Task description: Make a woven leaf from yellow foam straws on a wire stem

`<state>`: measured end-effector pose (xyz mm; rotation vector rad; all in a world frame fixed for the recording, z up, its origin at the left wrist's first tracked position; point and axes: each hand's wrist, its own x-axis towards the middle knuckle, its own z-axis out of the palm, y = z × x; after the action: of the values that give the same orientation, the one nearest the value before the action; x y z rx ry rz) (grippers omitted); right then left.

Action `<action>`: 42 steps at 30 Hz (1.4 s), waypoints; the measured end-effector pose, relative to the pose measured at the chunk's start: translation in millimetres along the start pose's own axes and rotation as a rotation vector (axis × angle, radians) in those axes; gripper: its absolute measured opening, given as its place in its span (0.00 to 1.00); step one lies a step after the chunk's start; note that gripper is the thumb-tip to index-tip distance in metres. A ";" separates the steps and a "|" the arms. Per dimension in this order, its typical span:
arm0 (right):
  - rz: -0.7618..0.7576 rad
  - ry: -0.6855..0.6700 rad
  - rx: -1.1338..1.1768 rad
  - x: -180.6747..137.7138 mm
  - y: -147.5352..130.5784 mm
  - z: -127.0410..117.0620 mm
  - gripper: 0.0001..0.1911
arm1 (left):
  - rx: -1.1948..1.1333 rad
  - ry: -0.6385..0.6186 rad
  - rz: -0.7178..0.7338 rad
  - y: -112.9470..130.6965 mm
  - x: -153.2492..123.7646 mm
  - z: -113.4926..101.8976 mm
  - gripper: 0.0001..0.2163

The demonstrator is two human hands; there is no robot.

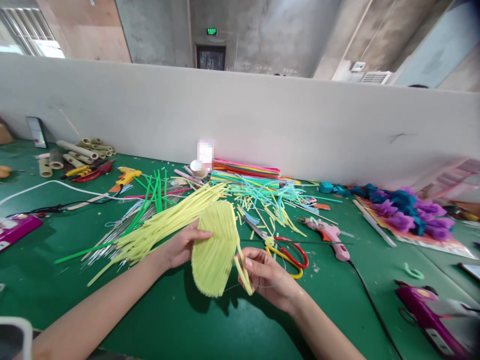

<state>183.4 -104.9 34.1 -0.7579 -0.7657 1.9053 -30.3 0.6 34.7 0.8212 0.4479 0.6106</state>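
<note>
My left hand (184, 245) grips the left edge of a yellow-green leaf shape (214, 255) made of pipe cleaners packed side by side, its thumb lying on the face. At the leaf's right edge, my right hand (262, 274) pinches a folded yellow-green pipe cleaner (243, 274) that reaches up along that edge. A thin wire or thread runs near the right fingers. Behind my left hand lies a thick bundle of yellow-green pipe cleaners (168, 220). Scissors (285, 250) with red and yellow handles rest just beyond my right hand.
A pink glue gun (330, 235) lies at right, its cord trailing forward. Purple and teal flowers (416, 212) are farther right. At left are a yellow glue gun (128, 175), pliers (90, 171) and bamboo pieces (80, 152). A white partition (150, 110) borders the green table (161, 320).
</note>
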 end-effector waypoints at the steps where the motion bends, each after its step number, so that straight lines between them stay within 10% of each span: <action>1: 0.002 0.003 0.005 0.3 0.5 0.0 0.12 | 0.001 -0.002 0.000 -0.4 0.0 -0.4 0.17; 42: 0.013 0.151 -0.065 1.0 -3.4 3.4 0.19 | -0.004 0.089 0.080 4.8 0.2 2.6 0.30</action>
<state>182.2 -103.4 38.6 -0.9374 -0.7334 1.8185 -30.1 1.9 40.0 0.8135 0.4968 0.7239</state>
